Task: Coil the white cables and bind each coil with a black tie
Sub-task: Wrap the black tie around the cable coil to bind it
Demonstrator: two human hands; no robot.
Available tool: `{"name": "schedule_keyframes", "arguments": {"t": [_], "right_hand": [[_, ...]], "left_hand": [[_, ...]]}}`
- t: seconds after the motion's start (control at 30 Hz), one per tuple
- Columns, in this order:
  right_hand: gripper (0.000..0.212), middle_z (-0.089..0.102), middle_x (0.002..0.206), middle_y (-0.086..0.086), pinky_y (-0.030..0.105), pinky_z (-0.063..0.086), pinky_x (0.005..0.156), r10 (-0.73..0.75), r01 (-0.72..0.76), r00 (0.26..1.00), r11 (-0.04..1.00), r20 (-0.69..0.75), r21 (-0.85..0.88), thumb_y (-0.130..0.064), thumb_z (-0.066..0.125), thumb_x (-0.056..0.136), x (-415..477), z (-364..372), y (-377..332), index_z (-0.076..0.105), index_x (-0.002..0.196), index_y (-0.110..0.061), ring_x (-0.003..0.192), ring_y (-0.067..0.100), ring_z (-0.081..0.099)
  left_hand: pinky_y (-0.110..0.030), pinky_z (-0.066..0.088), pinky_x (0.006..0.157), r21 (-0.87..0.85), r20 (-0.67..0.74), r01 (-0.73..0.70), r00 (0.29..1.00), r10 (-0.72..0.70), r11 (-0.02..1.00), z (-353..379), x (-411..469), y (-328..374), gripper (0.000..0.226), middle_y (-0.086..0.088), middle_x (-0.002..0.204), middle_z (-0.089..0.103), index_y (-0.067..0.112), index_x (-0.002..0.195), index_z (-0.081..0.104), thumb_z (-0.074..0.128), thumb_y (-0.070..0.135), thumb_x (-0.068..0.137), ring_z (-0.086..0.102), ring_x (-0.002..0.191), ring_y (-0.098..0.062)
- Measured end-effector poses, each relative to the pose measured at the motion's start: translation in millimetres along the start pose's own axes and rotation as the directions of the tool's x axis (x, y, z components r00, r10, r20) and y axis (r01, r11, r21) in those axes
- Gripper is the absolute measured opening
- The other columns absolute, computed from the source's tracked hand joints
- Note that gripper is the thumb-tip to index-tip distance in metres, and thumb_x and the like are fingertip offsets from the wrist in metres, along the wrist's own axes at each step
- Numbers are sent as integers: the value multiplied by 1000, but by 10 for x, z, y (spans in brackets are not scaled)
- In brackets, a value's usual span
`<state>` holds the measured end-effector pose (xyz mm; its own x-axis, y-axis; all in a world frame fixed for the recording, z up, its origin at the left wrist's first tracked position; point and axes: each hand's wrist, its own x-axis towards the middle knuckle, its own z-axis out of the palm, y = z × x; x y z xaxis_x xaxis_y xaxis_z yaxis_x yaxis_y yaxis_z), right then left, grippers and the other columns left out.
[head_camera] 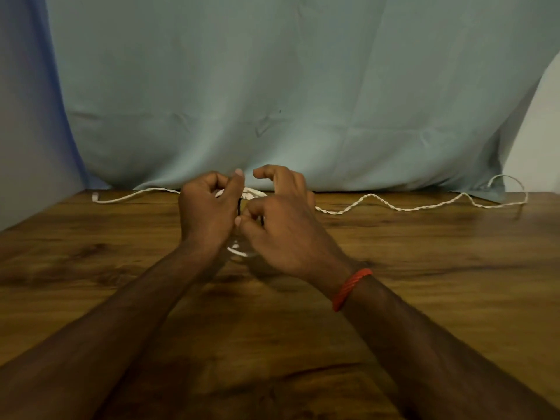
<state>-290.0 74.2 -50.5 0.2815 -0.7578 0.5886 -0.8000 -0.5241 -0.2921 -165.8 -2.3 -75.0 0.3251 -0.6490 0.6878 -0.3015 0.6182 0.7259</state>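
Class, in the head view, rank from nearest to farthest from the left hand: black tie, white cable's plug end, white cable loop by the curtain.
1. black tie, right beside the left hand, mid-table.
2. plug end, far left.
3. cable loop, far right, against the curtain.

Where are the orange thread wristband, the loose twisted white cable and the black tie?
Orange thread wristband (351, 288): head view, band's middle.
Loose twisted white cable (369, 195): head view, a crest.
Black tie (239, 206): head view, visible upright strand.
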Motion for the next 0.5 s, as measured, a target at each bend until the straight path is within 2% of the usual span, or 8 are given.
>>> {"name": "schedule_keyframes", "arguments": {"t": [0.07, 0.13, 0.2, 0.27, 0.33, 0.37, 0.43, 0.5], "right_hand": [[26, 35, 147, -1, 29, 18, 100, 54, -55, 998, 996, 14, 72, -28, 62, 93, 16, -69, -16, 61, 67, -28, 139, 16, 21], [25, 38, 143, -5, 32, 23, 106, 121, -126, 992, 984, 45, 128, -27, 62, 92, 22, -118, -30, 67, 68, -26, 137, 14, 24], [24, 42, 136, -8, 34, 27, 108, 164, -172, 985, 967, 56, 188, -25, 63, 90, 32, -148, -64, 73, 68, -23, 133, 11, 28], [30, 50, 118, -14, 36, 33, 106, 199, -210, 978, 924, 66, 321, -20, 63, 87, 33, -199, -121, 70, 58, -25, 128, 7, 36], [34, 61, 94, -5, 33, 44, 99, 222, -230, 972, 815, 81, 531, -12, 63, 85, 46, -233, -124, 68, 52, -15, 111, 1, 52], [31, 65, 85, 10, 33, 49, 96, 230, -234, 969, 740, 89, 630, -9, 62, 86, 53, -243, -108, 69, 56, -5, 99, 4, 59], [27, 65, 89, 36, 40, 52, 96, 258, -233, 961, 587, 94, 775, -9, 65, 89, 75, -253, -41, 69, 66, 5, 91, 29, 68], [23, 67, 100, 39, 40, 55, 96, 300, -246, 945, 387, 131, 889, -9, 65, 93, 81, -267, 15, 70, 81, 10, 101, 44, 68]], "left_hand": [[-33, 43, 56, 56, 63, -114, 992, 110, 992, -10, -12, 6, 40, -7, 57, 63, 5, 64, 67, 66, 31, 95, 52, 53, -12], [-36, 42, 55, 93, 107, -203, 975, 193, 975, -10, -11, 29, 42, -8, 55, 61, 6, 62, 67, 65, 34, 94, 51, 52, -14], [-39, 42, 54, 111, 130, -240, 966, 225, 965, -25, 11, 39, 44, -8, 54, 59, 7, 61, 66, 63, 36, 94, 52, 52, -17], [-43, 44, 55, 117, 144, -256, 960, 239, 960, -50, 39, 21, 42, -10, 55, 59, 6, 62, 65, 62, 36, 92, 55, 54, -26], [-47, 45, 56, 136, 153, -279, 954, 258, 951, -71, 59, -10, 34, -12, 57, 59, 6, 63, 62, 63, 28, 89, 54, 56, -27], [-47, 45, 57, 142, 157, -286, 952, 264, 947, -76, 55, -20, 32, -10, 57, 59, 7, 62, 60, 63, 25, 88, 53, 56, -25], [-43, 46, 57, 143, 184, -305, 943, 277, 941, -71, 22, -10, 32, -3, 58, 59, 11, 63, 59, 58, 29, 90, 55, 58, -20], [-32, 48, 60, 99, 229, -318, 929, 289, 943, -53, -36, 27, 28, 4, 64, 63, 20, 70, 63, 49, 34, 89, 59, 61, -10]]}}
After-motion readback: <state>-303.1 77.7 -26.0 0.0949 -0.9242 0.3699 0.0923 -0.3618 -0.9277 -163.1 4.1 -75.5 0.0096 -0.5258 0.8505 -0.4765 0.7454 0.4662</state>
